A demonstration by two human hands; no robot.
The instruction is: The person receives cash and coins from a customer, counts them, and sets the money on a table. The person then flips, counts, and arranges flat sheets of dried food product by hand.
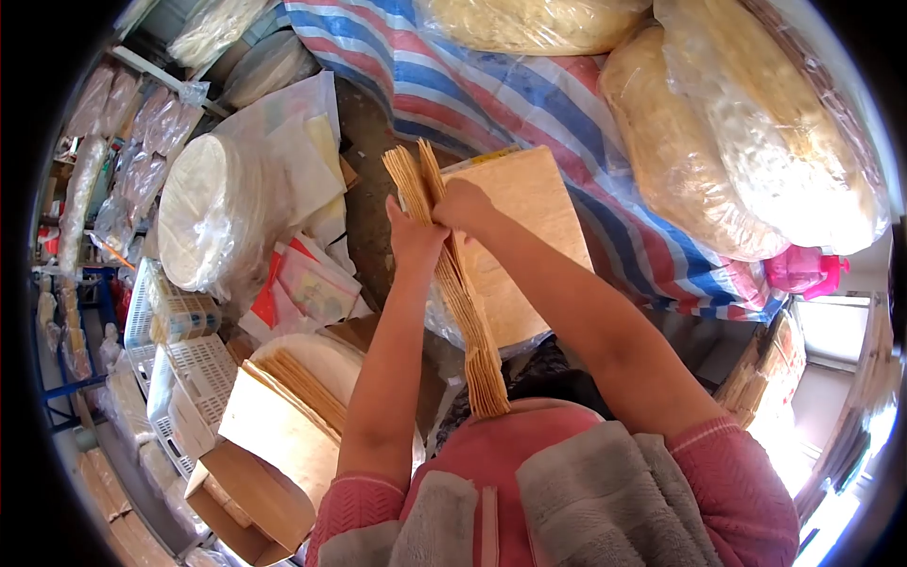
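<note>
A thick stack of thin tan sheets (pixel 470 326) stands on edge before me, its near end close to my pink top. My left hand (pixel 416 238) is closed around its left side, toward the far end. My right hand (pixel 463 205) grips the same stack from the right, fingers curled over its top edges. Between the hands the far end splits into two bunches with a dark gap. The right fingertips are partly hidden among the sheets. Right beside the stack lies a broad flat tan sheet (pixel 534 250), with clear plastic at its lower edge.
Striped tarp (pixel 529 104) spreads behind, bearing large plastic-wrapped bundles (pixel 680 142). At left are a wrapped pile of round pale sheets (pixel 194 213), white plastic baskets (pixel 203 373) and an open cardboard box (pixel 255 501). More tan sheets (pixel 283 406) lean near my left arm.
</note>
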